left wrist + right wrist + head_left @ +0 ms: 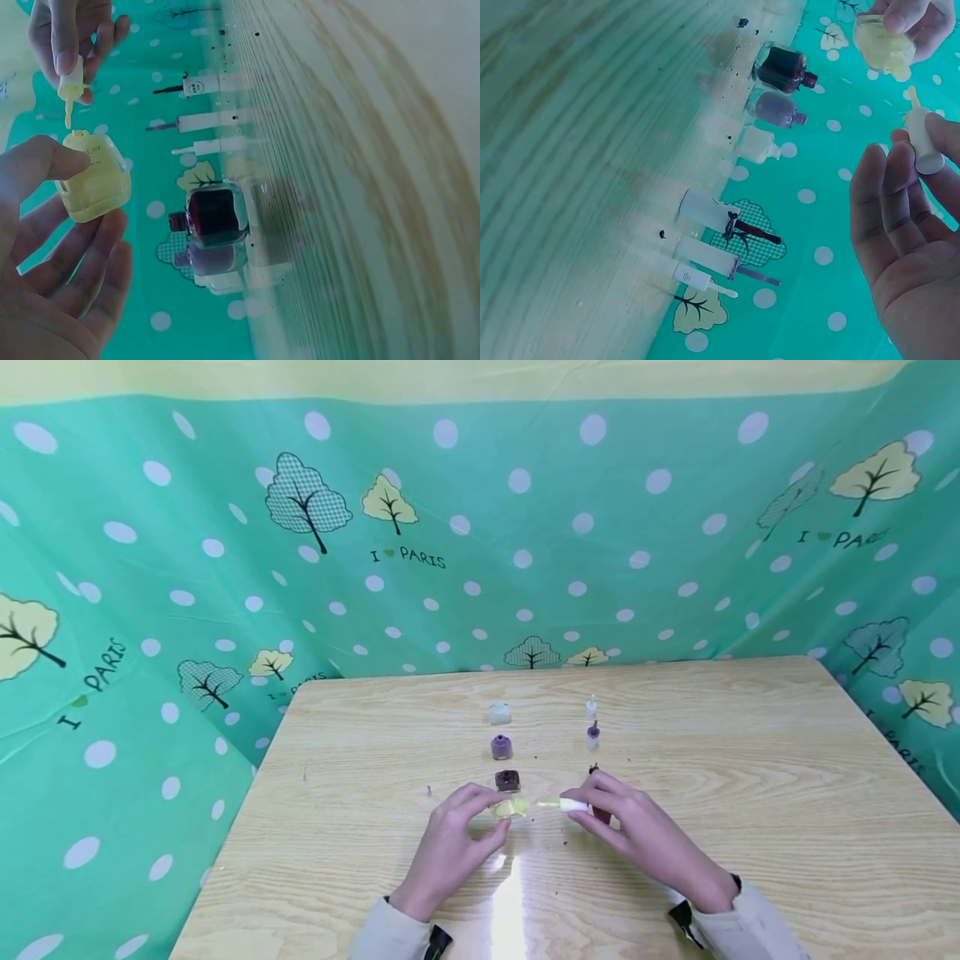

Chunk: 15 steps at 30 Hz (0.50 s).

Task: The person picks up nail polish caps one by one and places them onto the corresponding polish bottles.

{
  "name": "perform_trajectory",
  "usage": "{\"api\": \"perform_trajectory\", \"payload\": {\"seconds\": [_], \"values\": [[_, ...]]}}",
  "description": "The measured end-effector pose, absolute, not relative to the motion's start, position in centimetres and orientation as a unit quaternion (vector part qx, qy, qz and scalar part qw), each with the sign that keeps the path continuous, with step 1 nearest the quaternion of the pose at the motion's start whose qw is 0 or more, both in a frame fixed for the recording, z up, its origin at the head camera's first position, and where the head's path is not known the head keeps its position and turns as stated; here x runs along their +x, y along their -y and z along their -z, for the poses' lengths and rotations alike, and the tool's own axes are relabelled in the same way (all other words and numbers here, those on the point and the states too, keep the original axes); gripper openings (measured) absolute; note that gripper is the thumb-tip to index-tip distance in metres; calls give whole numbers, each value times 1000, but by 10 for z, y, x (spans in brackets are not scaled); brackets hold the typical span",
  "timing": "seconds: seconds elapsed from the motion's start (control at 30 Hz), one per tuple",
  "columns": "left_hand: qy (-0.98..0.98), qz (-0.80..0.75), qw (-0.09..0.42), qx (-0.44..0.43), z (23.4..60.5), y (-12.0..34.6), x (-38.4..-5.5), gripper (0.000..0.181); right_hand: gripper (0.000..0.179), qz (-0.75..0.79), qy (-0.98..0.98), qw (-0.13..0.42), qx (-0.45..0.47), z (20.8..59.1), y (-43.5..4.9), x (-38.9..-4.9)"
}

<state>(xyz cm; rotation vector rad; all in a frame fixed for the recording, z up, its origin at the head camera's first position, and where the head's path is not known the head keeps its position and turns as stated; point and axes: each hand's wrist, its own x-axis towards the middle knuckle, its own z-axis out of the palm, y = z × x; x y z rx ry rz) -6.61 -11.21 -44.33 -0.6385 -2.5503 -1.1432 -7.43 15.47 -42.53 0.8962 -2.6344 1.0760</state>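
Note:
My left hand grips a small glass nail polish bottle of pale yellow polish, thumb on one face and fingers on the other. The bottle is uncapped and tilted, its neck toward the right hand. In my right hand, thumb and fingers pinch the white brush cap, and its yellow-coated brush points at the bottle. A small gap separates brush tip and neck. Yellow polish clings around the neck. Just beyond the left hand stands an open bottle of dark red polish.
Behind the dark bottle stand an open purple bottle and a whitish one. To the right, a white-brush cap, purple-brush cap and dark-brush cap stand brush up. Dark specks dot the wooden table. A green dotted curtain hangs behind.

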Motion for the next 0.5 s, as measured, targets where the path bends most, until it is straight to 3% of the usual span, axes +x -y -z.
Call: {"api": "perform_trajectory", "payload": {"seconds": [0.5], "values": [[883, 381, 143, -235, 441, 106, -65, 31, 18, -355, 878, 84, 309, 425, -150, -74]]}}
